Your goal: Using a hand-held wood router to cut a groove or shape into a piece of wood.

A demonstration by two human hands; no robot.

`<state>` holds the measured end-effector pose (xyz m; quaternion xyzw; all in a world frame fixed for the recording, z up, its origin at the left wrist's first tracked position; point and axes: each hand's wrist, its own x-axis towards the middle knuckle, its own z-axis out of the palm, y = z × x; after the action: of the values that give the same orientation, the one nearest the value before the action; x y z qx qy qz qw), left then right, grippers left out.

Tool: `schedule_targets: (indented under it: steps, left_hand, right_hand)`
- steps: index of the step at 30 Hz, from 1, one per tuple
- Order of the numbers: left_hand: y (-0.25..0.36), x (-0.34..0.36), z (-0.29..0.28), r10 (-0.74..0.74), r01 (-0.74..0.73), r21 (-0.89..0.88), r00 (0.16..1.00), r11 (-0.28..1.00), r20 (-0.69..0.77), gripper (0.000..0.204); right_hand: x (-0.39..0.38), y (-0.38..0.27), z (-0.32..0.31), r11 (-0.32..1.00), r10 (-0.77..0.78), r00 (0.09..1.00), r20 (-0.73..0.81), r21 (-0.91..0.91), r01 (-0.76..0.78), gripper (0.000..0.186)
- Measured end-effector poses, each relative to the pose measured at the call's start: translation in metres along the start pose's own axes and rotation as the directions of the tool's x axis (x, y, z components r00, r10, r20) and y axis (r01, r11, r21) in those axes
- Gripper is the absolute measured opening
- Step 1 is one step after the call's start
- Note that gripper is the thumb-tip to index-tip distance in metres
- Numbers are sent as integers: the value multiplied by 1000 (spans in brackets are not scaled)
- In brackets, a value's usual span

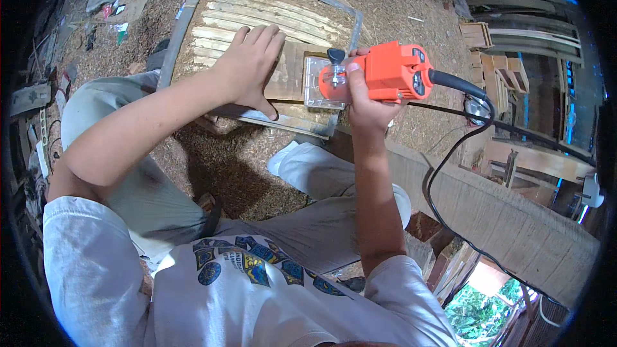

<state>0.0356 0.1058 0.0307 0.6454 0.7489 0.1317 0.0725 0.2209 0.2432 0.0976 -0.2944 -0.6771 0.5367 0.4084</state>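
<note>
My right hand [369,112] is wrapped round the orange body of a trim router [389,71]. The router lies with its clear base [315,87] against the right end of a flat brown wooden board [292,64]. A black wing knob [335,56] sticks up beside that base; the cutter cannot be made out. On the board's left part rests my left hand [252,67], fingers stretched out and thumb spread toward the near edge. Beneath is a work panel with a grey frame [186,22] and several rough pale wood strips [276,13].
From the router a black power cord [443,173] loops right, over a thick wooden beam [508,196], toward a white plug-like piece [592,191]. Wooden frames and offcuts [504,74] are piled at right. Wood shavings [411,0] cover the ground; scraps and litter [112,9] lie far left.
</note>
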Motion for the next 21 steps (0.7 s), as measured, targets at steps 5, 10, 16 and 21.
schedule_targets:
  steps: [5,10,16,21]
  left_hand:
    - [0,-4,-4,-28,34,-118,998,992,56,142]
    - [0,1,-6,-31,50,-142,990,989,137,125]
    - [-3,10,-7,-13,41,-151,983,988,183,119]
    - [-25,35,-13,97,-109,27,956,994,276,134]
  right_hand:
    - [-1,10,10,999,-37,995,90,-22,40,31]
    - [12,18,4,991,-87,995,52,-102,92,52]
    - [45,-11,-36,988,-155,986,-61,20,156,39]
    - [33,-26,-47,982,-59,983,-173,165,88,37]
